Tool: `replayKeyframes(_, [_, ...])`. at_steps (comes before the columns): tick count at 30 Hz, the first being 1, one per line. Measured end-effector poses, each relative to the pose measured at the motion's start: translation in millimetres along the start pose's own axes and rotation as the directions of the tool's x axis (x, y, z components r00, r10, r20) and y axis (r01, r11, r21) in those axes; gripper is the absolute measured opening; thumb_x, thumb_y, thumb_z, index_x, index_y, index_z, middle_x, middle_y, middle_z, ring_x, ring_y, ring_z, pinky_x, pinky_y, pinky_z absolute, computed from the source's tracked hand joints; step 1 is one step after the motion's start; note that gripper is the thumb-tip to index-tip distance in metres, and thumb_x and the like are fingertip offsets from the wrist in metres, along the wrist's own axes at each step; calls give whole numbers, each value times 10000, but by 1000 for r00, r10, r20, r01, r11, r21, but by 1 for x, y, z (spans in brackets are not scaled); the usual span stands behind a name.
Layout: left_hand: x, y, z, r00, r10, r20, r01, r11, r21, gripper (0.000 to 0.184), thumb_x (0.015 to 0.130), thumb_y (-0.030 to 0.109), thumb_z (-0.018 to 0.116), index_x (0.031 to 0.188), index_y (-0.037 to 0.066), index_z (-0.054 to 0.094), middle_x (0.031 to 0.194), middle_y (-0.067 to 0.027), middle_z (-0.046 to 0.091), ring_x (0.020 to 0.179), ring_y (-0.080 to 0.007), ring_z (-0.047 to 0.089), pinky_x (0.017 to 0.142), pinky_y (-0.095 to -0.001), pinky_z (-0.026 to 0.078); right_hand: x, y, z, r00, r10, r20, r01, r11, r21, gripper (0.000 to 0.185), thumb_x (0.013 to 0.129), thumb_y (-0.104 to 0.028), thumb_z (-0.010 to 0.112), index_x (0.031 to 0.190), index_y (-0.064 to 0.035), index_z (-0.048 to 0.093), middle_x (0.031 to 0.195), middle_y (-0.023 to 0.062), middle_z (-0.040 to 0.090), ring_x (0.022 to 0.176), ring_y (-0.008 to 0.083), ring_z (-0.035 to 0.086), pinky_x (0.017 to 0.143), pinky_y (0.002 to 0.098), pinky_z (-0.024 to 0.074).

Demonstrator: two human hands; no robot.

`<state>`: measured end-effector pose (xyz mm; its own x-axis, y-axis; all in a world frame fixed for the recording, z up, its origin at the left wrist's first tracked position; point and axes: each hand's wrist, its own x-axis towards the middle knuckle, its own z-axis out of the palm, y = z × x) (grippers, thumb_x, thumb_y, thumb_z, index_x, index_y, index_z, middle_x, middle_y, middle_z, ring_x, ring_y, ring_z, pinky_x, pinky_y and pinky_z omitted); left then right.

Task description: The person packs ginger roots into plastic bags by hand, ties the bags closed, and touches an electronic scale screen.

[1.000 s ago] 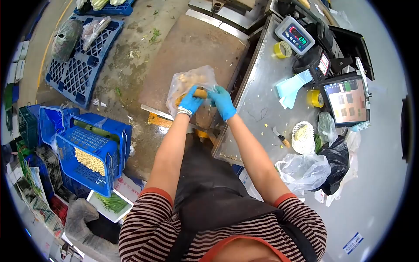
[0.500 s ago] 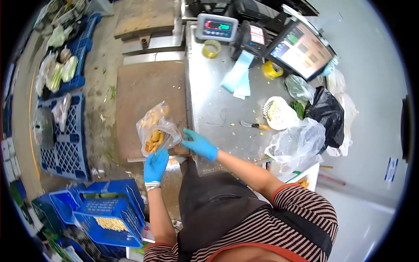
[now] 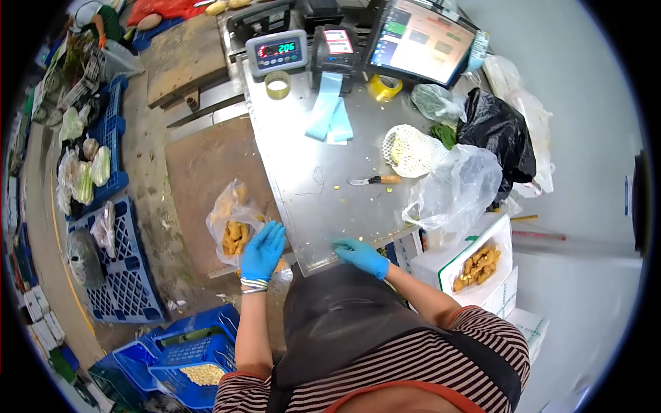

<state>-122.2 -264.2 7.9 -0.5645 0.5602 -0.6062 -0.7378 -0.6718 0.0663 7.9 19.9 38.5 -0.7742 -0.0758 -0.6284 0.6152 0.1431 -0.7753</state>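
A clear plastic bag (image 3: 217, 219) of knobbly ginger (image 3: 235, 237) lies on a brown board, its mouth loosely gathered. My left hand (image 3: 263, 253), in a blue glove, is at the bag's lower right side with fingers stretched out. Whether its fingertips touch the plastic I cannot tell. Over the front edge of the metal table, my right hand (image 3: 363, 257) is also gloved in blue; its fingers are extended and nothing is in them. A small knife (image 3: 375, 180) with a wooden handle rests on the table beyond that hand.
A scale display (image 3: 277, 51), label printer (image 3: 335, 51), tape rolls and touchscreen (image 3: 420, 43) stand at the back. Plastic bags and a white net (image 3: 413, 150) lie to the right. A white box (image 3: 506, 237) of ginger is at lower right, blue crates (image 3: 186, 372) at lower left.
My right hand has left the bag's side and moved right, to the table's front edge. My left hand has shifted to the bag's right side. The view has turned, showing the ginger box.
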Motion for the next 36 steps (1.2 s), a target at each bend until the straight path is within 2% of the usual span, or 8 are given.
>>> replayKeyframes(4, [7,-15,21,998,-40,-52,45,994,102,384,959,133,522,1314,-12,539,1318,-171,573,1223,-298,553,998,-406,484,-9,-9,-36,1000,-3,-15,5,996,88,487,936,-257,609,1365,-44,518,1089,71,657,848,112,604,804,261,504])
replayKeyframes(7, [10,-26,33,998,-48,-37,54,981,185,390,962,138,521,1325,-3,534,1311,-156,580,1216,-280,559,969,-385,503,-16,-81,-92,995,41,-87,-58,977,-205,498,928,-266,621,1377,-78,514,1033,79,662,865,120,614,809,266,506])
replayKeyframes(9, [10,-34,43,999,-37,-4,37,977,211,394,962,139,522,1331,0,531,1309,-152,582,1215,-277,560,966,-382,504,-3,-103,-152,989,-129,-75,109,968,-224,523,909,-294,646,1383,-113,519,960,81,656,856,131,624,794,268,513])
replayKeyframes(11, [10,-43,51,1000,-9,-17,13,976,218,401,964,143,520,1340,2,524,1315,-145,580,1210,-270,563,965,-372,503,29,-114,-215,873,-456,-172,397,870,-292,380,871,-338,687,1145,-76,691,940,68,680,765,143,619,697,294,517])
replayKeyframes(15, [8,-67,63,994,78,-77,-55,963,263,403,966,154,523,1342,10,524,1318,-131,582,1206,-264,564,968,-381,499,74,-189,-347,803,-555,-217,378,756,-535,339,783,-373,754,759,-37,715,789,85,685,687,161,609,653,308,497])
replayKeyframes(19, [13,-96,64,978,101,-184,-50,963,263,409,965,154,528,1351,22,516,1331,-129,575,1212,-263,559,973,-399,493,137,-235,-437,736,-526,-425,389,844,-370,353,773,-336,758,629,-25,671,674,93,666,619,159,597,638,293,490])
replayKeyframes(22, [12,-118,75,970,104,-222,-68,984,166,401,973,141,507,1352,9,515,1287,-137,606,1186,-280,582,955,-402,514,176,-260,-488,784,-545,-297,343,780,-524,401,782,-407,758,730,-26,642,737,89,678,722,163,609,731,284,494])
replayKeyframes(36, [2,-136,98,861,326,-391,-103,863,495,353,960,195,552,1269,28,585,1191,-77,649,1080,-226,621,882,-319,503,189,-247,-437,888,-453,-80,414,862,-293,414,892,-400,669,881,12,709,785,59,716,740,127,643,726,276,535])
